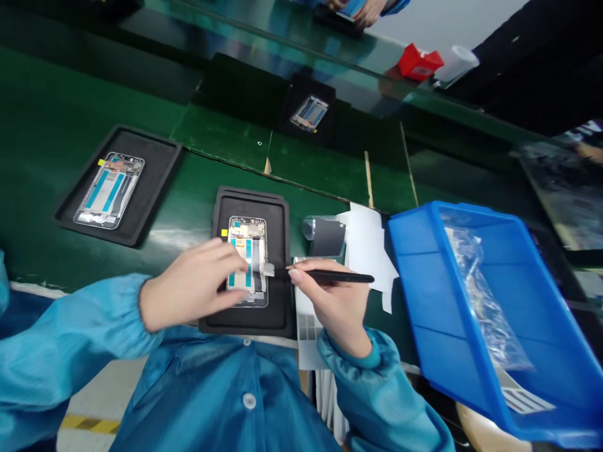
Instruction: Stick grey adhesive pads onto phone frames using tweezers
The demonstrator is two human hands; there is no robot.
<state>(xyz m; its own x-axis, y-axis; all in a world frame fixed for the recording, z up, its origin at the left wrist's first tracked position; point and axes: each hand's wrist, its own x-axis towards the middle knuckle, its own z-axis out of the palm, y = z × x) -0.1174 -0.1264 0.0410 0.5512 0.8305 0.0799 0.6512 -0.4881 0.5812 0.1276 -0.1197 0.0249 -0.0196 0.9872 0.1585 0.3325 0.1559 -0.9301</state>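
Note:
An opened phone point(258, 256) with its circuit board and blue strips showing lies in a black tray point(281, 307) in front of me. My left hand point(200, 282) reaches over the phone's left side, thumb and fingers apart, fingertips at or just above it. Black tweezers point(346, 276) are gripped in my right hand point(336, 301), their tips pointing left to the phone's right edge. At the tips sits a small grey piece point(269, 269), overlapping that edge; whether it touches the phone I cannot tell.
Left stands another tray point(160, 169) with an opened phone point(110, 190). A third phone point(309, 113) lies farther back. To the right are white sheets point(367, 235), a dark grey sheet point(328, 236) and a blue bin point(426, 301) holding clear plastic. Another person's hands point(370, 11) show across the table.

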